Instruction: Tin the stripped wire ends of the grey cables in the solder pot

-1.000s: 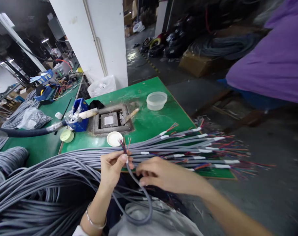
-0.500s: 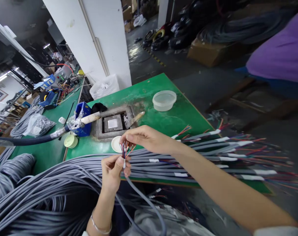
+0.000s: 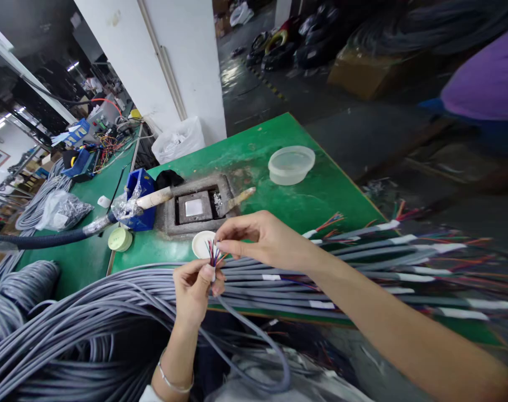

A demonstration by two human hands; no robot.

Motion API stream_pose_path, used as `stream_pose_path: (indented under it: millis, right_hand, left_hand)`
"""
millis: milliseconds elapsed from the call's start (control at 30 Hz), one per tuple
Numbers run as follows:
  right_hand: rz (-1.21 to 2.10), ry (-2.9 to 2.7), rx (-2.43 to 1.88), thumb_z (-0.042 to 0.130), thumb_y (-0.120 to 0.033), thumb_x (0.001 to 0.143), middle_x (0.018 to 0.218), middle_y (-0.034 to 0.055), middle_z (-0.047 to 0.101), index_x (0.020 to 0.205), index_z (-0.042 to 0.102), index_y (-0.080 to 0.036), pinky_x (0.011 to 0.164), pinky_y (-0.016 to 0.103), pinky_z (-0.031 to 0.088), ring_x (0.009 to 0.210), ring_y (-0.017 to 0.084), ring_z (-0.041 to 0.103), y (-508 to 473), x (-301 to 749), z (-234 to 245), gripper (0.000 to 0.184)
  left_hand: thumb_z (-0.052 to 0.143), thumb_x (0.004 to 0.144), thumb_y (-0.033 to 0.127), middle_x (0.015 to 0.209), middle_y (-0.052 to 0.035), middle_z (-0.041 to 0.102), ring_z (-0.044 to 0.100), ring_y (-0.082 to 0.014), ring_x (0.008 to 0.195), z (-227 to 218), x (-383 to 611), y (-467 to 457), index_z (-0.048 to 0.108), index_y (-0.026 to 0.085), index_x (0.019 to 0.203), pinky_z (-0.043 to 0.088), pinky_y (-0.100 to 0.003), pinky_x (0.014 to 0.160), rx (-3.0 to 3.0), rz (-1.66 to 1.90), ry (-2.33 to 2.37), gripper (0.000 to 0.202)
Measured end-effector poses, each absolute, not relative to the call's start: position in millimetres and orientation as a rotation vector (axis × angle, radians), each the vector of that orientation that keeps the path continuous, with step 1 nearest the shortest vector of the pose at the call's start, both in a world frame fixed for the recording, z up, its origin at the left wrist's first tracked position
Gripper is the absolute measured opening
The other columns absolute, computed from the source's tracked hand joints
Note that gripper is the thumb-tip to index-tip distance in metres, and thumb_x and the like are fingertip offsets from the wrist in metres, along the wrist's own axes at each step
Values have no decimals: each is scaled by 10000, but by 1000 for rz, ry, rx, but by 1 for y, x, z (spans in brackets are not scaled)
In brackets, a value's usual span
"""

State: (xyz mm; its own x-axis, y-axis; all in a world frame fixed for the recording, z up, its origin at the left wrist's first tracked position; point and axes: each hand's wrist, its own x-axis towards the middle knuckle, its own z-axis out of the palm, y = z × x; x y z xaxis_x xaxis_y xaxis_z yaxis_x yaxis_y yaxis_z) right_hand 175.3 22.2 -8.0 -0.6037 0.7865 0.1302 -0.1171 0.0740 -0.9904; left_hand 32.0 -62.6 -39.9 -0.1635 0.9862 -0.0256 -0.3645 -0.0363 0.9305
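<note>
The left hand [image 3: 192, 287] pinches a grey cable [image 3: 250, 325] near its end; just above, its coloured wires [image 3: 213, 257] are bared but splayed. The right hand [image 3: 256, 239] is at their tips, grip unclear.

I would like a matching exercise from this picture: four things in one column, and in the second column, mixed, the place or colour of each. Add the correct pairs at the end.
Column 1
1. Left hand
2. Tub
3. Right hand
4. Bin

Column 2
A. At the upper ends of the coloured wires
B. Blue
C. Translucent, on the right part of the green table
D. Around the cable end, below where the wires fan out

Right pairs: 1-D, 2-C, 3-A, 4-B
</note>
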Motion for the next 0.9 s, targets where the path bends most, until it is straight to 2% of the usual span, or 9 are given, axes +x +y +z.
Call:
stream_pose_path:
  millis: [133, 367, 533, 700, 900]
  right_hand:
    - [1531, -1705, -704, 606, -300, 690, 619, 26, 656, 689, 643, -134, 533, 213, 472, 549, 100, 570, 22, 176, -6, 171]
    - [1391, -1792, -710, 560, -207, 683, 631, 14, 666, 660, 624, -154, 557, 204, 479, 559, 100, 571, 18, 176, -7, 86]
    - [1395, -1823, -737, 551, -218, 685, 609, 13, 652, 652, 618, -156, 553, 211, 477, 559, 108, 568, 19, 175, -8, 97]
    - [1360, -1812, -772, 575, -316, 728, 711, 42, 695, 752, 666, -145, 602, 240, 486, 626, 131, 600, 19, 172, -10, 195]
    - [1262, -1805, -770, 566, -271, 785, 633, 30, 673, 692, 668, -147, 556, 225, 470, 581, 120, 589, 19, 171, -14, 185]
  left_hand:
    - [757, 660, 333, 511, -12, 620, 463, -50, 347, -40, 30, -60, 746, 169, 760, 386, -163, 344, 887, 1518, 1087, 193]
    - [788, 611, 292, 537, -18, 671, 543, -95, 361, -37, 29, -58, 727, 156, 682, 443, -179, 344, 894, 1531, 1179, 165]
    - [801, 584, 286, 445, 6, 617, 539, -108, 348, -38, 30, -58, 708, 141, 652, 446, -191, 338, 916, 1529, 1232, 185]
    - [807, 570, 251, 434, 4, 617, 551, -118, 344, -38, 33, -59, 687, 136, 604, 452, -195, 338, 939, 1500, 1275, 169]
    - [811, 558, 263, 429, 2, 617, 559, -126, 347, -37, 35, -59, 669, 131, 592, 455, -202, 339, 906, 1503, 1304, 197]
